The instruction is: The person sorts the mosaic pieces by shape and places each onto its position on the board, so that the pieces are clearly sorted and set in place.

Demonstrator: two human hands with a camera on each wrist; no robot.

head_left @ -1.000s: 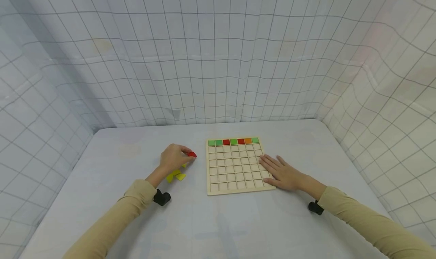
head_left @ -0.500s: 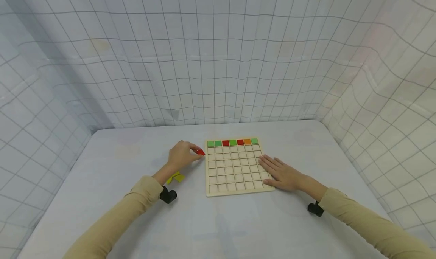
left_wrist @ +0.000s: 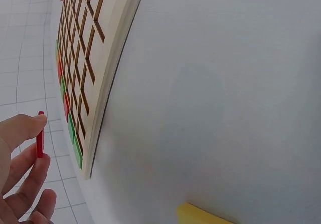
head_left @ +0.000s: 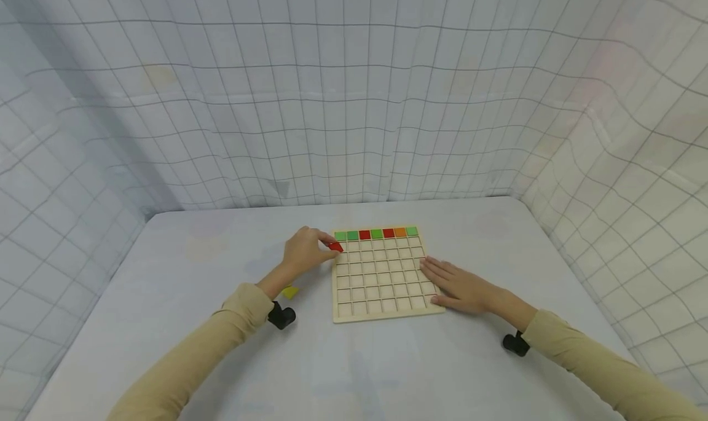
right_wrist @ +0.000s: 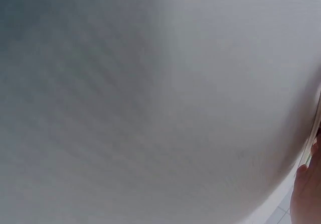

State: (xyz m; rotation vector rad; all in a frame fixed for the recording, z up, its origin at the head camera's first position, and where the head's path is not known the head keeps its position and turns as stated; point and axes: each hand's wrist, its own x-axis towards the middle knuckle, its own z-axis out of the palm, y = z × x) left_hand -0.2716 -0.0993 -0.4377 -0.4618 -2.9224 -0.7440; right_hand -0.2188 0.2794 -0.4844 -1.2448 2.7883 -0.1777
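Between thumb and fingers my left hand (head_left: 305,250) pinches a thin red square tile (head_left: 335,247), held over the left edge of a wooden grid board (head_left: 360,317). In the left wrist view the red tile (left_wrist: 40,136) is seen edge-on, above the board. A row of green, red and orange tiles (head_left: 377,233) fills the board's far row; the other cells I can see are bare wood. My right hand (head_left: 461,287) lies flat with straight fingers on the board's right edge. Its wrist view shows only part of that hand (right_wrist: 307,194) at the right border.
A yellow tile (head_left: 290,292) lies on the white table (head_left: 354,372) beside my left wrist, partly hidden by it; a yellow piece (left_wrist: 200,215) also shows in the left wrist view. Grid-patterned white curtains (head_left: 354,101) stand behind the table and at both sides.
My left hand has moved right with the red tile, from beside the yellow tiles to over the board's left edge. The right hand has stayed on the board's edge.
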